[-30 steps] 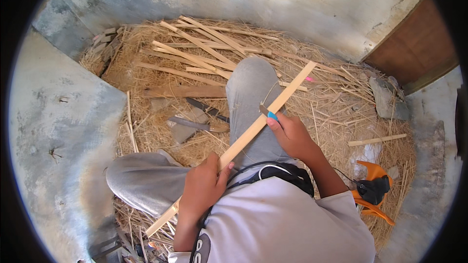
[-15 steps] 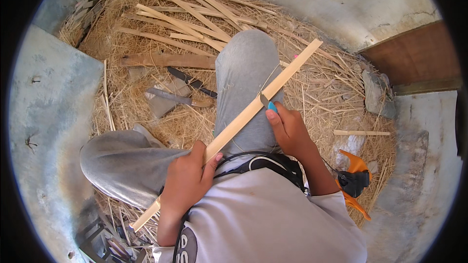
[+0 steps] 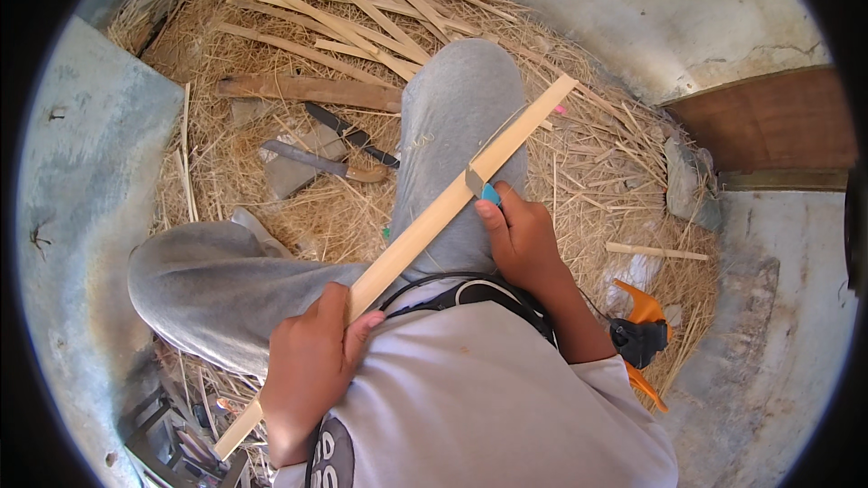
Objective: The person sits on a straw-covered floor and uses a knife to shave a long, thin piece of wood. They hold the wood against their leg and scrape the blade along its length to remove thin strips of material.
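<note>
A long, pale bamboo strip [image 3: 425, 228] slants across my lap, from the lower left up past my raised right knee. My left hand [image 3: 312, 354] is closed around its lower part, and the tail end sticks out beyond my wrist. Higher up, my right hand [image 3: 523, 237] grips a small knife [image 3: 489, 192] with a blue handle. Its short blade lies against the strip over my thigh. A thin shaving [image 3: 502, 129] curls up along the strip's far edge from near the blade.
Straw litters the floor. A wooden-handled knife [image 3: 312, 161] and a dark knife [image 3: 353, 134] lie by a flat stone beyond my legs. Several split strips [image 3: 362, 32] are heaped farther off. An orange-and-black object [image 3: 642, 330] sits at right, and pale walls [image 3: 99, 172] surround me.
My left hand has moved down and left, carrying the strip along under the blade. My right hand with the knife has shifted only slightly left. The whole view has shifted a little.
</note>
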A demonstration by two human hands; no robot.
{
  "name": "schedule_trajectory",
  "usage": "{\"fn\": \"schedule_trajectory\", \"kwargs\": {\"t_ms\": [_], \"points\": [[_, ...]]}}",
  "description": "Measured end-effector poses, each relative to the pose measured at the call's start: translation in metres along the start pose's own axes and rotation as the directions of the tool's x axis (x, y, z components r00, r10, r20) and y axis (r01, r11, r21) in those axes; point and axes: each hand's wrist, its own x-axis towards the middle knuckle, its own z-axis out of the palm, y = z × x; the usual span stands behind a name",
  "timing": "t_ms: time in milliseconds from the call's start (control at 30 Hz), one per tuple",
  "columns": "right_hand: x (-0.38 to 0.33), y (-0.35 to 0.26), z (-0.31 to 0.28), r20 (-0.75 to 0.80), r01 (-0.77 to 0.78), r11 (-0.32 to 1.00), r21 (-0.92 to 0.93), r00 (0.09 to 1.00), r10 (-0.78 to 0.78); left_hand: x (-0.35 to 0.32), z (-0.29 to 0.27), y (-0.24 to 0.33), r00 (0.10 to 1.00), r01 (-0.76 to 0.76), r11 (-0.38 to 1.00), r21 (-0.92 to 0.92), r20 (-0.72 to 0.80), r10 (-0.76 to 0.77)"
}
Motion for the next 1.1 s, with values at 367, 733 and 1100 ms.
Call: {"fn": "schedule_trajectory", "kwargs": {"t_ms": [367, 733, 1100], "points": [[0.002, 0.015, 0.000, -0.055, -0.089, 0.996, 0.009, 0.994, 0.089, -0.052, -0.020, -0.010, 0.996, 0.092, 0.993, 0.077, 0.010, -0.093], [0.018, 0.039, -0.010, 0.028, -0.272, 0.695, 0.665, 0.940, 0.340, -0.205, -0.064, -0.080, 0.956, 0.268, 0.948, -0.174, -0.070, -0.283], [0.072, -0.054, -0.024, -0.086, 0.289, 0.851, 0.439, 0.956, -0.281, -0.032, -0.049, -0.018, 0.892, 0.052, 0.782, -0.621, -0.323, -0.316]]}}
